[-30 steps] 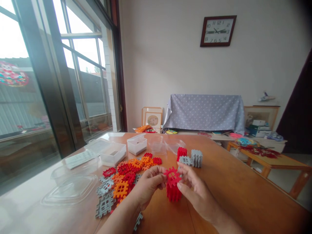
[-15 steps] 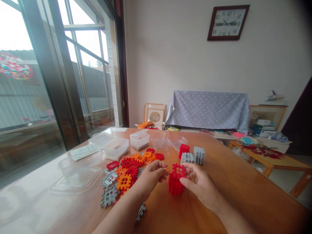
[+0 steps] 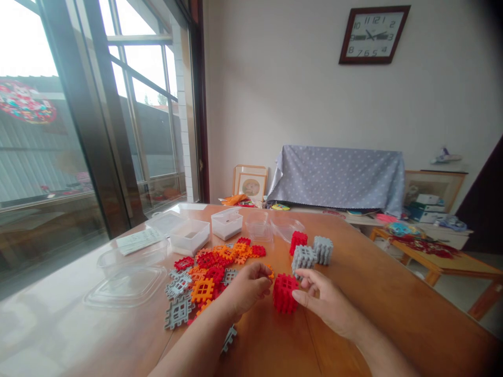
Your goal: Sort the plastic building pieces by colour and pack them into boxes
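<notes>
A stack of red interlocking window-shaped plastic pieces (image 3: 285, 296) stands on the table between my hands. My right hand (image 3: 324, 298) is just right of it, thumb and index finger apart, the thumb tip at the stack's edge; whether they touch I cannot tell. My left hand (image 3: 249, 288) hovers left of the stack, its fingers curled in toward the thumb with nothing visible in them. Beyond my left hand lies a loose pile of orange pieces (image 3: 202, 289), red pieces (image 3: 183, 263) and grey pieces (image 3: 178, 311). My left forearm hides part of it.
Behind the red stack stand two grey stacks (image 3: 304, 257) (image 3: 323, 250) and another red stack (image 3: 298, 241). Plastic boxes (image 3: 190, 238), a clear lid (image 3: 126, 287) and a paper sheet (image 3: 141, 241) lie at the far left. A low side table (image 3: 444, 262) stands at right.
The red piece that my right hand held tilted above the red stack now lies on top of it. My right fingers have come off it. My left hand has hardly moved.
</notes>
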Demonstrator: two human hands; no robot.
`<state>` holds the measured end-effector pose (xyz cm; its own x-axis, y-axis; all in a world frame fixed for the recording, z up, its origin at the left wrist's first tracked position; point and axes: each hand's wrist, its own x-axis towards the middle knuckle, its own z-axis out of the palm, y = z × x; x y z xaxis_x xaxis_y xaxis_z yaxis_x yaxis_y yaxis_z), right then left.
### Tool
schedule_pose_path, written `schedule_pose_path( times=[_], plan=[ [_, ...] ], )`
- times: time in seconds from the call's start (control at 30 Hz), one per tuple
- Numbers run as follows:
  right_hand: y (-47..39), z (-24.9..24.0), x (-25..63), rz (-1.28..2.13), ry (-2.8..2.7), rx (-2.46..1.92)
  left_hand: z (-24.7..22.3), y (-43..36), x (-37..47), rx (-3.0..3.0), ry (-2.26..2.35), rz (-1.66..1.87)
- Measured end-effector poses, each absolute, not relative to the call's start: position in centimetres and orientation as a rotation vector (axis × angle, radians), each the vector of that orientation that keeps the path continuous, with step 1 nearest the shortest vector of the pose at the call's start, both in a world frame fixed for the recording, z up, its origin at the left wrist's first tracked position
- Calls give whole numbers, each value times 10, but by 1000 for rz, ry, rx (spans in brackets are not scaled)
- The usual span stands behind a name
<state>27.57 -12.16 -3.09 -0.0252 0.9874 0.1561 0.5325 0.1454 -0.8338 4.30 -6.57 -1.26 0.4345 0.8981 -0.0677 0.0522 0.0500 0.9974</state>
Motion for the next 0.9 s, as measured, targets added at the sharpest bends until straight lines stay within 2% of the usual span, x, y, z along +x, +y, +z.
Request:
schedule_pose_path(
  times=[0.57, 0.7, 0.9],
  plan=[
    [-126, -25, 268, 735, -1733, -1450, -13, -69, 41, 1501, 875, 763],
    [-125, -26, 269, 774, -1689, -1437, -14, -63, 37, 1565, 958, 785],
    [-117, -30, 273, 748, -1470, -1489, -15, -38, 21, 1653, 1272, 996]
  ],
)
